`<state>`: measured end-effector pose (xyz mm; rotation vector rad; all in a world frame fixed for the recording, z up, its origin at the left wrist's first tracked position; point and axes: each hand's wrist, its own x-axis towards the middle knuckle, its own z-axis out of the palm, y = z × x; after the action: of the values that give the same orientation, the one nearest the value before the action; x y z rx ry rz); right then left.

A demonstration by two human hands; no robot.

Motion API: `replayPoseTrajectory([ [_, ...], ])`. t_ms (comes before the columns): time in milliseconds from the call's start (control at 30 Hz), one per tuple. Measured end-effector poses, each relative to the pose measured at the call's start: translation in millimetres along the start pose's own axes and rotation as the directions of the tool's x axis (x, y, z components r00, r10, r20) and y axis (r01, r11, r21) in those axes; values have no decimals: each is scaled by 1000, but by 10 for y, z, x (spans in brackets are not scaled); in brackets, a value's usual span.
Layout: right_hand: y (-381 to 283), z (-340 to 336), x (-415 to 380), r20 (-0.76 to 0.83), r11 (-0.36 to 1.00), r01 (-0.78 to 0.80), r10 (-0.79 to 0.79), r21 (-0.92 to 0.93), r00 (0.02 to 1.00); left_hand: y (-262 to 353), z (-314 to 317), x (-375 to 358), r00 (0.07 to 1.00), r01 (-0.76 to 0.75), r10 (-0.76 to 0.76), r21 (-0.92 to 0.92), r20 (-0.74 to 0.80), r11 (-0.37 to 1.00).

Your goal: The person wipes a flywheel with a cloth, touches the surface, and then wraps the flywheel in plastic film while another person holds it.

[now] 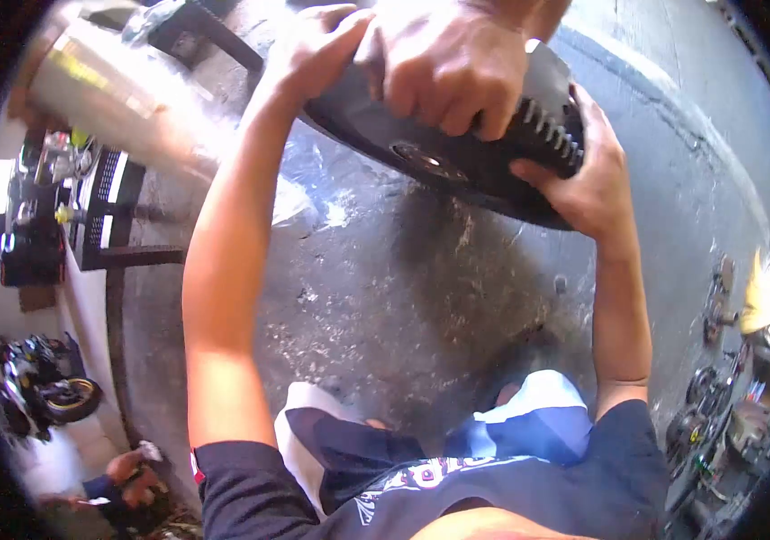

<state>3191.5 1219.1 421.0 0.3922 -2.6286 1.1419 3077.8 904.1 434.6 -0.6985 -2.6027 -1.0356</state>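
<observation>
A large black wheel-like disc (385, 144) with a hub-like fitting and a row of ridges on one side is held up in front of me, tilted. My left hand (317, 54) is closed on its upper left edge, fingers partly hidden. At the other edge, my right hand (594, 175) grips it, thumb on the near face and fingers along the rim. Between my hands, another person's fist (457, 76) presses on or grips the disc; what lies inside that fist is hidden.
Below is a stained concrete floor (349, 306). At left are a blurred light cylinder (124, 94), a dark metal frame (137, 256), a motorcycle (56, 391) and another person (128, 477). Assorted mechanical parts (705, 405) lie along the right side.
</observation>
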Motion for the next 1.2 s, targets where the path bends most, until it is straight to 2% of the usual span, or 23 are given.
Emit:
replayPoseTrajectory([
  [67,-189,29,87,-95,995,-24,15,-97,995,198,-37,26,976,191,-202,117,85,975],
  [100,-220,27,114,-99,993,-74,65,-89,993,198,-6,26,993,112,-113,37,39,993],
  [133,-252,64,119,-92,986,-148,141,-82,986,175,-40,47,984,136,-136,15,110,991],
  [200,-254,52,192,-115,975,-219,212,-51,971,117,-66,54,933,323,-312,-31,179,946],
  [267,-247,40,214,-64,971,-217,211,-96,975,263,-50,83,913,390,-390,20,120,921],
  [300,-249,24,228,-64,968,-218,211,-128,975,352,-79,124,887,435,-432,16,165,900],
  [333,-250,-7,254,-72,968,-226,220,-106,973,328,-95,165,923,334,-334,32,191,942],
  [400,-222,-23,287,34,956,-263,270,-133,962,267,43,156,884,459,-452,-35,119,888],
  [433,-144,51,242,-26,959,-224,223,-171,975,278,48,165,907,409,-410,31,97,912],
  [500,-151,41,231,3,962,-225,228,-153,974,450,25,190,934,333,-341,91,108,939],
  [533,-131,37,229,-18,964,-211,211,-160,977,480,47,178,916,383,-389,77,95,921],
  [600,-132,84,237,4,957,-236,240,-169,971,448,1,185,928,305,-328,147,173,941],
  [667,-120,86,232,-76,963,-184,172,-196,982,462,57,161,957,291,-290,41,-33,956],
  [733,-101,84,196,-13,959,-197,199,-204,980,793,-69,-8,929,287,-210,234,-304,929],
  [800,-115,94,207,-64,957,-171,160,-232,985,1617,-316,-379,892,271,-150,241,-426,932],
  [867,-153,125,208,4,953,-203,210,-224,978,2305,-507,-836,838,421,-143,456,-527,784],
  [933,-156,131,195,-38,960,-166,162,-225,986,2341,-589,-1471,623,723,-513,185,-590,666],
  [967,-187,105,190,-11,954,-188,191,-231,981,2140,-540,-1893,447,788,-674,-97,-588,608],
  [1000,-181,114,168,7,955,-182,189,-236,982,2012,-502,-2216,260,791,-814,-369,-519,489],
  [1033,-140,143,153,-23,959,-148,147,-242,989,2024,-441,-2294,246,796,-821,-376,-516,475],
  [1100,-115,130,86,-53,956,-125,115,-267,992,2116,-169,-2347,254,694,-886,-565,-388,446],
  [1167,-174,106,152,-47,948,-102,92,-302,995,2591,-69,-2214,518,763,-764,-197,-385,616],
  [1200,-208,69,209,-37,948,-94,87,-306,996,2798,-26,-1982,603,714,-688,-112,-403,691],
])
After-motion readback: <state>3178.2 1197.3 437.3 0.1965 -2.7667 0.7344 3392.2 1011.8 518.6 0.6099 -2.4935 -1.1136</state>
